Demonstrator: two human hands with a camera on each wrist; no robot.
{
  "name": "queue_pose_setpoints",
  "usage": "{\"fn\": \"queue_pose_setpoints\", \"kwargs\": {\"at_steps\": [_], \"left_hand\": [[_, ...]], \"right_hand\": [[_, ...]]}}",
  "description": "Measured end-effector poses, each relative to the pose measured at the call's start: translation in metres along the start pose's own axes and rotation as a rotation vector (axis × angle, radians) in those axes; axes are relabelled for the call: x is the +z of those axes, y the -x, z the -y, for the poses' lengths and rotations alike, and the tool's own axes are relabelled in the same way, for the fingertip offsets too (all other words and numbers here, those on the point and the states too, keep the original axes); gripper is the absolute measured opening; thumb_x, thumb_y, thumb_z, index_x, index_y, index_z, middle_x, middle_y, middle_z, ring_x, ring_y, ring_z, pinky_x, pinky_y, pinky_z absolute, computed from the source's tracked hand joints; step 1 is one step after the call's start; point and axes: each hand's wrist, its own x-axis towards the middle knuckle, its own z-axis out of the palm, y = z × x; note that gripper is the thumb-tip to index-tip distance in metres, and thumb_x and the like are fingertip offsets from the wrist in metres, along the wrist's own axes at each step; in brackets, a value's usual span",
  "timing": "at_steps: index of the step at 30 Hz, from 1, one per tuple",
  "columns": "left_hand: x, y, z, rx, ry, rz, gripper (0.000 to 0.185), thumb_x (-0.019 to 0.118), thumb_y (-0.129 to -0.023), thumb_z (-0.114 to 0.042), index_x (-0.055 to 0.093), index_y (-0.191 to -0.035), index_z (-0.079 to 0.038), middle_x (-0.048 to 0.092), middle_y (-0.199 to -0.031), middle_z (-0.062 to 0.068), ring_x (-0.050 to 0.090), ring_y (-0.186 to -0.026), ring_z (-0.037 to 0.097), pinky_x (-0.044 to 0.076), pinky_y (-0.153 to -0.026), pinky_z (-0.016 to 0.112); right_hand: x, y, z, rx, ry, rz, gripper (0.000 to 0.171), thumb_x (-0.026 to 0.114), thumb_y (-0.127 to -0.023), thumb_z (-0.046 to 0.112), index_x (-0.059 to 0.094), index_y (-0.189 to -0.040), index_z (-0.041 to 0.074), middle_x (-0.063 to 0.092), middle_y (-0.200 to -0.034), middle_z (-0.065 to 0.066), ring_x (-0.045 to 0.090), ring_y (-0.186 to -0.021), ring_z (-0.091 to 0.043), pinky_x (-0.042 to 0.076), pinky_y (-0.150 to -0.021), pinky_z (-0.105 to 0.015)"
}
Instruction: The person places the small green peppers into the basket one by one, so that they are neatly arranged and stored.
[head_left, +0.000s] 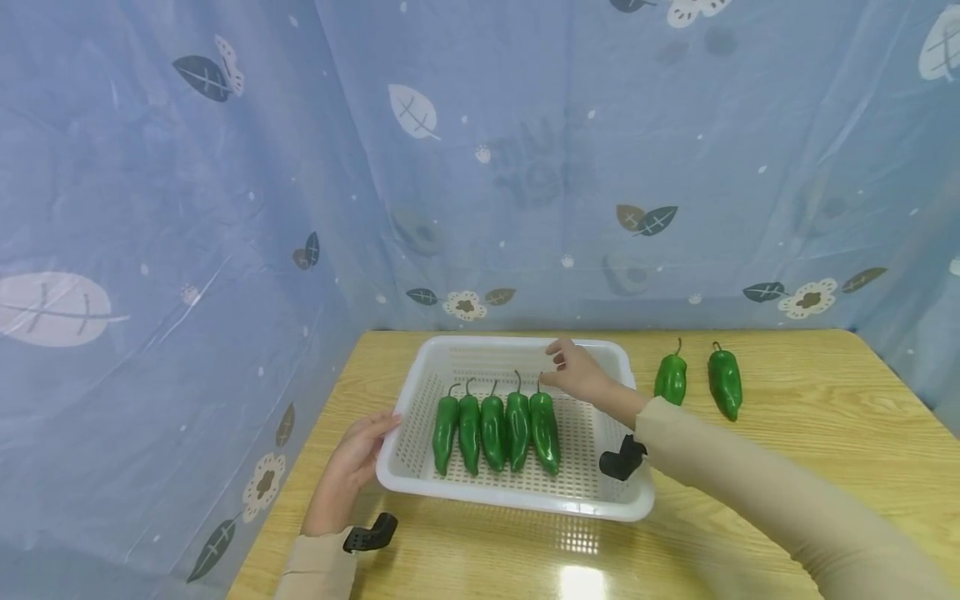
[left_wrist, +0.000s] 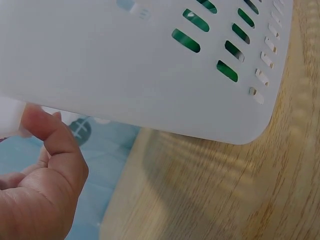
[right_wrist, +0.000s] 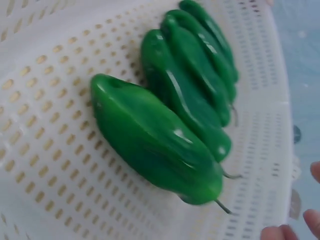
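A white slotted plastic basket [head_left: 517,499] stands on the wooden table, with several green peppers lying side by side in it, stems toward the far side. My left hand [head_left: 360,450] grips the basket's left rim; in the left wrist view, the hand [left_wrist: 47,175] meets the rim beside the basket's outer wall [left_wrist: 100,65]. Over the far part of the basket is my right hand [head_left: 577,373], its fingers loosely bent and holding nothing. Nearest to it is the rightmost green pepper [head_left: 544,433]. In the right wrist view the fingertips [right_wrist: 312,220] are apart from that pepper [right_wrist: 155,140].
To the right of the basket, a green pepper [head_left: 671,379] and another green pepper [head_left: 725,383] lie on the table [head_left: 825,433]. The right forearm crosses the basket's right side. A blue patterned curtain [head_left: 525,208] hangs behind and to the left of the table.
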Motion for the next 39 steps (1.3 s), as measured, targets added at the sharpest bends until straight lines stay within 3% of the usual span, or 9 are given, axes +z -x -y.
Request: {"fn": "queue_pose_setpoints", "kwargs": {"at_steps": [10,18,30,36,39], "left_hand": [[0.0,0.001,0.0,0.0,-0.017,-0.004,0.051,0.044,-0.1,-0.014,0.029,-0.14,0.013,0.062,-0.118,0.01,0.062,-0.107,0.019,0.053,-0.089,0.034],[0.001,0.001,0.0,-0.003,0.004,0.006,0.051,0.044,-0.1,-0.013,0.027,-0.14,0.014,0.063,-0.114,0.007,0.062,-0.106,0.018,0.052,-0.091,0.033],[0.0,0.001,0.001,0.005,-0.013,0.01,0.052,0.044,-0.1,-0.015,0.027,-0.14,0.014,0.059,-0.121,0.012,0.06,-0.109,0.02,0.051,-0.093,0.035],[0.0,0.002,0.001,-0.001,-0.012,0.007,0.052,0.044,-0.101,-0.015,0.027,-0.141,0.013,0.061,-0.12,0.011,0.061,-0.108,0.019,0.051,-0.092,0.036],[0.0,0.002,0.0,0.0,-0.012,0.003,0.052,0.044,-0.1,-0.015,0.027,-0.141,0.013,0.061,-0.118,0.01,0.062,-0.107,0.019,0.052,-0.092,0.035]], "right_hand": [[-0.04,0.008,-0.006,-0.061,-0.162,-0.052,0.052,0.057,-0.094,0.016,0.035,-0.135,-0.005,0.042,-0.135,-0.026,0.042,-0.125,-0.039,0.042,-0.099,-0.049],[-0.072,0.014,-0.011,-0.087,-0.216,-0.119,0.055,0.057,-0.093,0.013,0.032,-0.138,-0.007,0.039,-0.137,-0.027,0.04,-0.127,-0.041,0.039,-0.104,-0.051],[-0.115,0.025,-0.029,-0.061,-0.181,-0.149,0.065,0.054,-0.096,0.03,0.025,-0.144,-0.003,0.035,-0.142,-0.025,0.034,-0.131,-0.039,0.033,-0.108,-0.052],[-0.13,0.028,-0.054,-0.045,-0.16,-0.193,0.069,0.053,-0.096,0.035,0.025,-0.144,-0.005,0.036,-0.142,-0.026,0.035,-0.13,-0.039,0.033,-0.107,-0.052],[-0.137,0.031,-0.071,-0.035,-0.138,-0.229,0.068,0.051,-0.097,0.036,0.026,-0.144,-0.007,0.037,-0.142,-0.025,0.042,-0.124,-0.029,0.035,-0.106,-0.048]]}}
